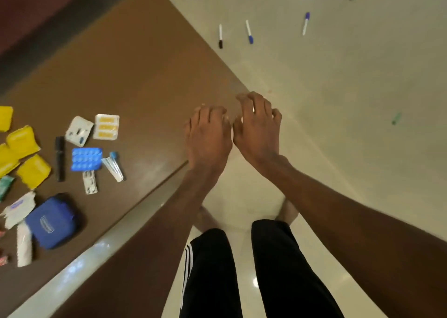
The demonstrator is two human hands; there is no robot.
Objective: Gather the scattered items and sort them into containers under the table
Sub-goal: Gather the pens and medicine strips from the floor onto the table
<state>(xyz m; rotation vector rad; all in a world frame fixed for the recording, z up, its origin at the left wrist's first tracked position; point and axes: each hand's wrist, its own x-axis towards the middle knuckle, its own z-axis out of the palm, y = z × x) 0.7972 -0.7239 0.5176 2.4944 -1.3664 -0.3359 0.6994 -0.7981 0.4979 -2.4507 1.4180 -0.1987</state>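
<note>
Both hands hang side by side over the corner of the brown wooden worktop (pixel 135 75). The left hand (pixel 208 138) and right hand (pixel 257 129) have loosely curled fingers that hold nothing.

The nearest loose things seem to be the markers on the pale floor (pixel 338 87) at twelve o'clock from the hands. The white marker with a black cap (pixel 220 36) lies almost straight along the twelve-to-six line, cap toward six. The white marker with a blue cap (pixel 249 31) beside it tilts slightly, cap toward five. A third white marker, capped in purple-blue (pixel 306 23), points its cap toward twelve.

Reaching for them, I would take each by the middle of its barrel, across the long axis, so it cannot roll away.

The blue tablet blister pack (pixel 86 159) and yellow sachets (pixel 23 141) lie at nine o'clock on the worktop.
</note>
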